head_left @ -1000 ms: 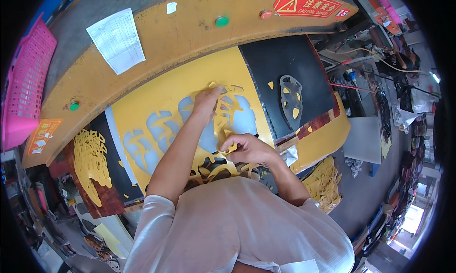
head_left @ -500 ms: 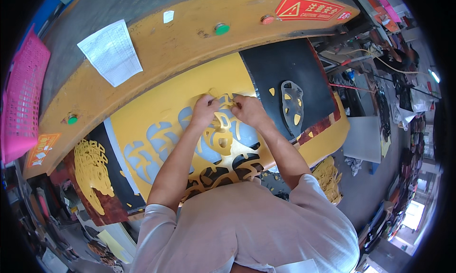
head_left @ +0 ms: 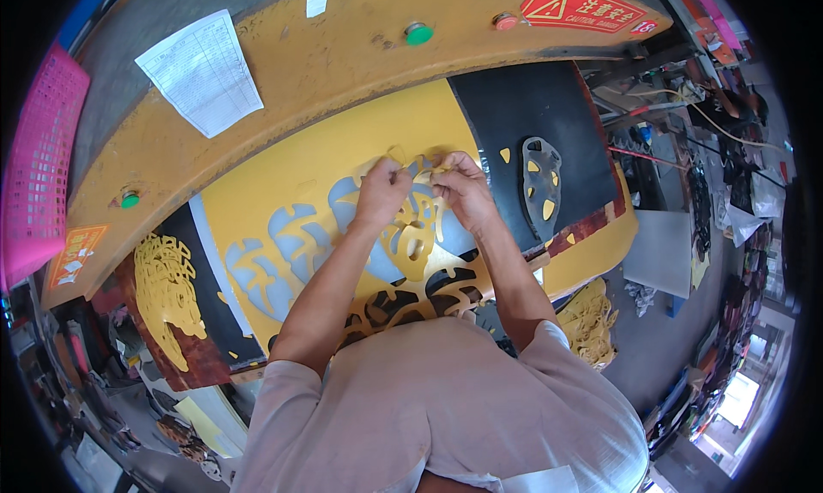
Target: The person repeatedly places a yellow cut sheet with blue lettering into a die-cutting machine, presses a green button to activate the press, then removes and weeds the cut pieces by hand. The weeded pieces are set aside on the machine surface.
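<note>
A yellow sheet (head_left: 343, 133) lies across the worktable, with rows of curved shapes cut out of its near part. My left hand (head_left: 383, 191) is closed at the cut area, a thin yellow strip (head_left: 396, 154) showing at its fingertips. Close beside it on the right, my right hand (head_left: 464, 189) pinches the edge of a loose yellow cut-out piece (head_left: 414, 244), which has holes in it and hangs down between my forearms. Which parts of the piece my left fingers hold is partly hidden. A metal cutting die (head_left: 542, 189) rests on the black board (head_left: 549, 107) to the right.
A tan machine beam (head_left: 343, 43) with green and red buttons spans the far side. Yellow offcuts are heaped at the left (head_left: 165, 291) and beside my right elbow (head_left: 590, 321). A pink basket (head_left: 43, 159) is at far left; a paper sheet (head_left: 201, 73) hangs on the beam.
Both hands have shifted slightly up and right in the picture, and the right hand has turned with its fingers more raised. The loose yellow piece has moved along with them. The view has also shifted.
</note>
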`<action>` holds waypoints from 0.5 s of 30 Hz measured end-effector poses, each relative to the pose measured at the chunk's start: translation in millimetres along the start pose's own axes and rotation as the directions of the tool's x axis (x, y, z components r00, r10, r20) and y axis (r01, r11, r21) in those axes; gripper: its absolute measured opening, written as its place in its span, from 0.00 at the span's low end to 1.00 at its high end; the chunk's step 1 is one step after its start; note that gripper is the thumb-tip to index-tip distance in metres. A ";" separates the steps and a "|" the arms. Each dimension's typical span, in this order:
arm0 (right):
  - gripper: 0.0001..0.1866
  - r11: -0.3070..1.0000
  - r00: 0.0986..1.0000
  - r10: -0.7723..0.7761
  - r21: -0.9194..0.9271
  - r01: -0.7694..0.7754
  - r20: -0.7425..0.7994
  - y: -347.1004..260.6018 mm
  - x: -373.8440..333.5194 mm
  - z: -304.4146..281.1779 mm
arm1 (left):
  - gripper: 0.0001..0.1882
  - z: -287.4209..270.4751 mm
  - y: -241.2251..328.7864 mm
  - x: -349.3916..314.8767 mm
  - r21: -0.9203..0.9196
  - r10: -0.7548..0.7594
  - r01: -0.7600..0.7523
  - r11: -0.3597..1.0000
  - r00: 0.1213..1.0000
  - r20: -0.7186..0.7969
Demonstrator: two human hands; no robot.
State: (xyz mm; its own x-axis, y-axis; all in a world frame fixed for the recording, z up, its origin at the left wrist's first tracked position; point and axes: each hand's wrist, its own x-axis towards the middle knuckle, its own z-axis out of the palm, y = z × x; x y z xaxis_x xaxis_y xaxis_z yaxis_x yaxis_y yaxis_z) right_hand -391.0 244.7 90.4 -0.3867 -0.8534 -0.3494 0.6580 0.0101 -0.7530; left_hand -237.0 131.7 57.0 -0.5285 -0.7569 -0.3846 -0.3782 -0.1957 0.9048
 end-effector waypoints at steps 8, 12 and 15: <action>0.10 0.377 0.968 -0.243 -0.913 0.155 0.064 -60.9 -11.1 -1.0 | 0.13 3.8 3.8 0.2 0.040 0.156 -0.155 0.987 0.987 -0.032; 0.20 0.190 0.998 -0.039 -0.980 0.060 0.053 -45.6 22.9 28.6 | 0.10 -3.2 1.6 -3.8 -0.082 0.070 -0.065 0.995 0.996 0.058; 0.25 0.091 0.992 0.112 -0.994 -0.067 -0.057 -37.7 40.9 42.6 | 0.10 -7.9 -1.6 -5.0 -0.070 0.121 -0.116 0.991 0.990 0.075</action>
State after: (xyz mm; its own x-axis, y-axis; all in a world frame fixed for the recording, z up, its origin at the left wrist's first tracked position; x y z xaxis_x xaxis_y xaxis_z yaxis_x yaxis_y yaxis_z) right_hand -404.1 187.2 128.2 -0.3470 -0.8158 -0.4626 -0.5560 0.5762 -0.5991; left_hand -227.8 130.8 58.9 -0.6257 -0.7263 -0.2844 -0.2600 -0.1495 0.9540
